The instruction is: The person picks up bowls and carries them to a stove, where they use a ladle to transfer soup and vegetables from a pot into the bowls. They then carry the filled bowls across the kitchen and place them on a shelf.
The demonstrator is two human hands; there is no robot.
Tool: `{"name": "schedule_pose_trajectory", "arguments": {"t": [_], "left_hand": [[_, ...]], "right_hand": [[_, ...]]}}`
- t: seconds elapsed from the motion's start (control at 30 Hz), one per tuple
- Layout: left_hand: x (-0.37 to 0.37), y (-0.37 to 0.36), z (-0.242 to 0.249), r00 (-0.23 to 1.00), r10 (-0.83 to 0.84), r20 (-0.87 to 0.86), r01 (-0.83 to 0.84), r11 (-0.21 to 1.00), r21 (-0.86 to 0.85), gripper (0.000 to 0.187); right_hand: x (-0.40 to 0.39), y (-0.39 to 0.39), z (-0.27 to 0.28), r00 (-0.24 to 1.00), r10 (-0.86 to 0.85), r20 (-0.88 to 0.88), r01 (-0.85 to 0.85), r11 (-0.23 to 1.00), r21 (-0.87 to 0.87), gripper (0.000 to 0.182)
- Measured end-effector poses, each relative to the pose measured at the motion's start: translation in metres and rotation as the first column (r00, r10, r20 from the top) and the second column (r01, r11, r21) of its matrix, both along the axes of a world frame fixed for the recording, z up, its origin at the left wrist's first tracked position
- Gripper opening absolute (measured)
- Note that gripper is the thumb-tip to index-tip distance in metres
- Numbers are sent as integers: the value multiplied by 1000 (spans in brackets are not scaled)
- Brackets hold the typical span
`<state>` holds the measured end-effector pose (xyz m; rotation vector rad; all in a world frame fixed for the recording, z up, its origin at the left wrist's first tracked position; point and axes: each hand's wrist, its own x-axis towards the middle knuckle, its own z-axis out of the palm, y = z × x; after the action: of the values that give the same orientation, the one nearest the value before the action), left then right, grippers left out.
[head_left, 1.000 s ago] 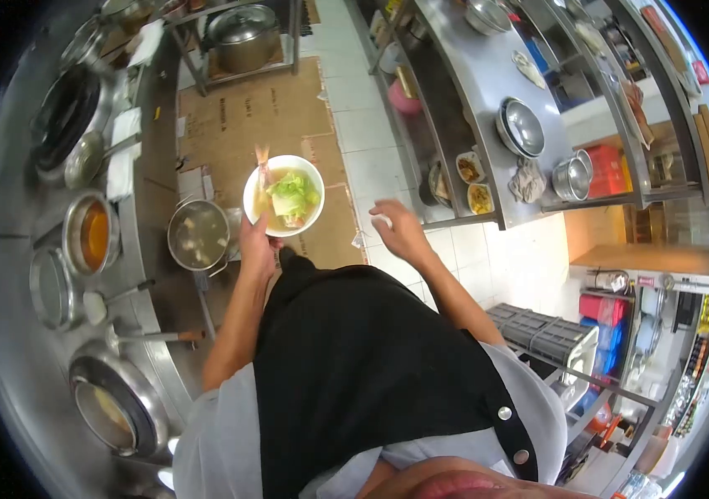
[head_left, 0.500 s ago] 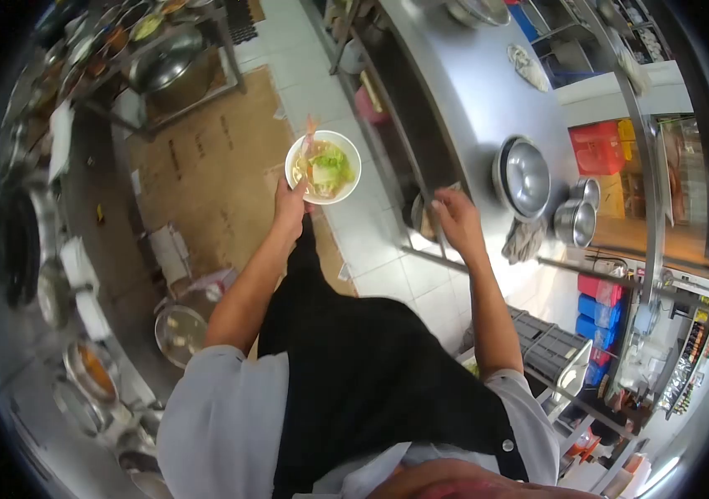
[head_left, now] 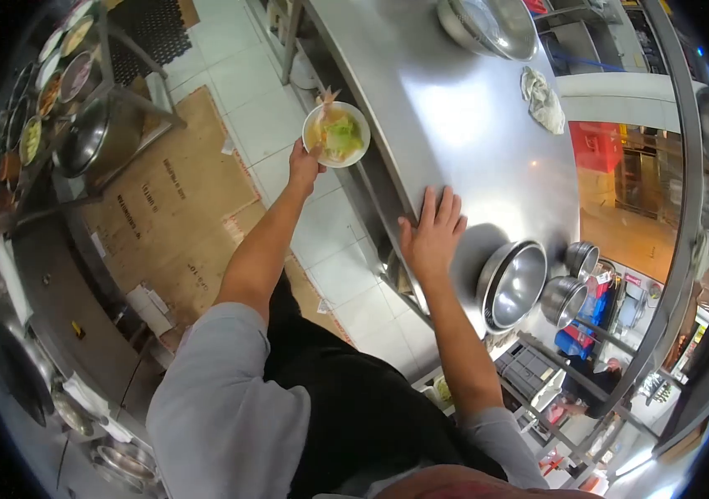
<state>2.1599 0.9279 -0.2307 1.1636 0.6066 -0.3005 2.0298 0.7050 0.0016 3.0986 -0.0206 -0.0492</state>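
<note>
My left hand (head_left: 304,169) grips the rim of a white bowl (head_left: 361,153), thumb on the near left side. Inside are pale noodles or broth, green lettuce (head_left: 340,133) and what looks like a shrimp tail (head_left: 327,97) sticking up over the far rim. The bowl hangs above the floor beside the steel table (head_left: 454,125). On that table's near edge rests my right hand (head_left: 433,229), fingers spread and nothing in them. Stacked steel bowls (head_left: 521,287) stand just to the right of it.
Smaller steel bowls (head_left: 565,299) sit beside the stack. Farther along the table are a large steel bowl (head_left: 492,29) and a crumpled cloth (head_left: 542,101). Cardboard (head_left: 180,200) covers part of the tiled floor. At left stand a big pot (head_left: 88,137) and ingredient dishes. Another person (head_left: 592,382) is at lower right.
The bowl in my left hand has moved toward the table's edge. My right hand, raised beside the table before, now lies flat on its top. The whole view has shifted.
</note>
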Motion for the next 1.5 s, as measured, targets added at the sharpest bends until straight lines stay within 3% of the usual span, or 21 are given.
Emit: {"name": "schedule_pose_trajectory", "arguments": {"t": [0.23,0.33,0.4,0.53,0.63,0.73,0.87,0.9,0.93,0.97,1.0,1.03,1.13,1.2,1.23,1.27,1.3,1.37,1.4,1.43,1.5], "left_hand": [[101,-72,-43,999,44,-15,-43,997,58,38],[139,-107,-220,915,-48,401,-132,903,409,36],[135,-95,-116,984,109,139,-126,985,115,47],[82,-67,-60,997,38,67,-38,999,9,73],[-16,-19,-37,984,-176,-31,179,968,175,102],[-174,48,-37,892,-440,-102,416,712,566,112],[-439,131,69,678,-670,-303,719,519,462,96],[-519,141,74,732,-651,-201,655,590,471,89],[-587,145,113,698,-661,-275,712,601,364,85],[-678,148,49,666,-740,-89,712,597,370,80],[-754,144,62,620,-762,-186,767,539,349,72],[-822,132,74,738,-662,-131,662,674,328,58],[-911,107,197,856,-322,-404,505,683,528,43],[-929,125,257,930,-47,-363,295,684,667,31],[-941,137,288,937,90,-338,193,672,715,26],[-951,154,328,970,213,-117,-12,521,853,28],[-951,157,416,930,324,172,-308,438,845,38],[-981,173,534,787,198,585,-613,139,778,50],[-1002,161,601,717,258,648,-686,99,721,49],[-1029,153,657,687,63,724,-711,-149,688,49],[-1084,136,722,574,-141,807,-783,-384,489,47]], "right_hand": [[3,-6,-5,999,11,-33,-10,999,41,76],[3,-7,-5,999,8,-50,-7,999,32,76],[3,-8,-7,999,17,-33,-16,999,34,75],[-6,-6,-6,1000,31,2,-31,999,13,74],[-11,-2,-3,1000,21,23,-22,1000,3,75],[-22,2,2,993,53,104,-53,999,-1,79],[-35,-1,6,993,68,100,-64,997,-46,83],[-40,-4,16,993,91,77,-90,996,-20,83],[-43,-6,26,992,118,52,-119,993,0,82],[-37,-11,37,992,112,-56,-106,990,96,80],[-42,-6,44,979,111,-172,-80,981,178,77],[-73,10,52,985,173,1,-170,970,171,70],[-165,65,39,836,532,138,-520,685,510,70],[-238,83,-51,652,717,248,-742,535,404,56],[-287,83,-97,547,836,27,-749,475,461,54],[-336,84,-141,388,897,-214,-717,439,541,53],[-384,84,-184,210,883,-419,-658,445,607,52],[-496,83,-177,-77,887,-456,-698,279,660,59],[-533,88,-161,-188,838,-513,-702,251,667,58],[-563,97,-142,-264,782,-565,-715,235,658,57],[-594,123,-106,-336,687,-644,-767,197,611,55]]}}
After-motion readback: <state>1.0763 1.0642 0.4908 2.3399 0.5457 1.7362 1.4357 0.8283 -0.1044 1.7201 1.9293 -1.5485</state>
